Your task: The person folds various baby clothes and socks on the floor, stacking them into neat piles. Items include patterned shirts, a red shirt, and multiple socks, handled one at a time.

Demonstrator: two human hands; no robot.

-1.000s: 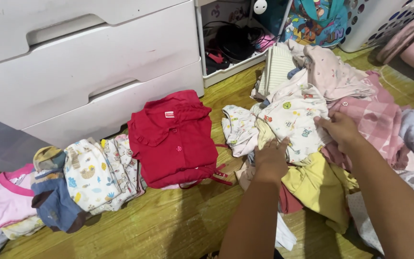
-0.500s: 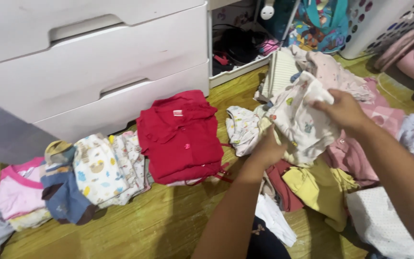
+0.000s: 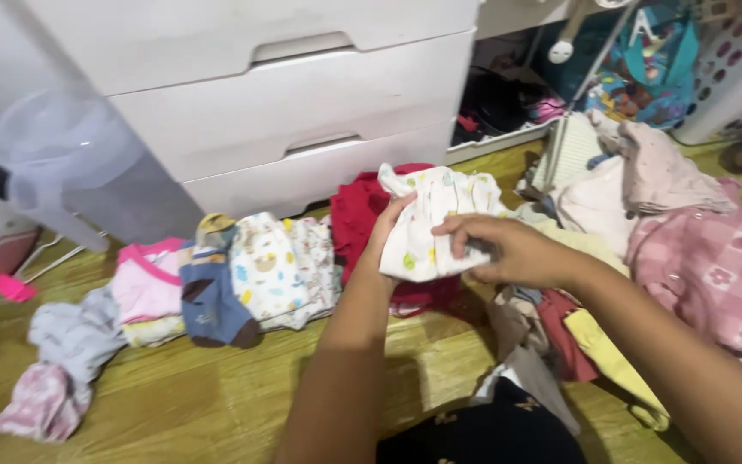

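Observation:
Both hands hold up a small white printed baby garment [image 3: 435,219] above the wooden floor. My left hand [image 3: 386,230] grips its left edge from behind. My right hand [image 3: 500,249] pinches its right side, fingers closed over the cloth. Behind the garment a folded red shirt [image 3: 361,210] lies on the floor, partly hidden by it. To the left stand folded pieces: a white animal-print one [image 3: 281,271], a blue one [image 3: 209,301] and a pink one [image 3: 146,288].
A heap of unfolded clothes [image 3: 689,258] spreads at the right, pink checked cloth on top. A white drawer chest [image 3: 302,112] stands behind. A clear plastic tub [image 3: 70,163] sits at left, loose grey and pink clothes [image 3: 57,369] at lower left.
The white printed garment has been lifted out of the heap and carried left, in front of the red shirt. The camera has swung left, bringing the plastic tub into view.

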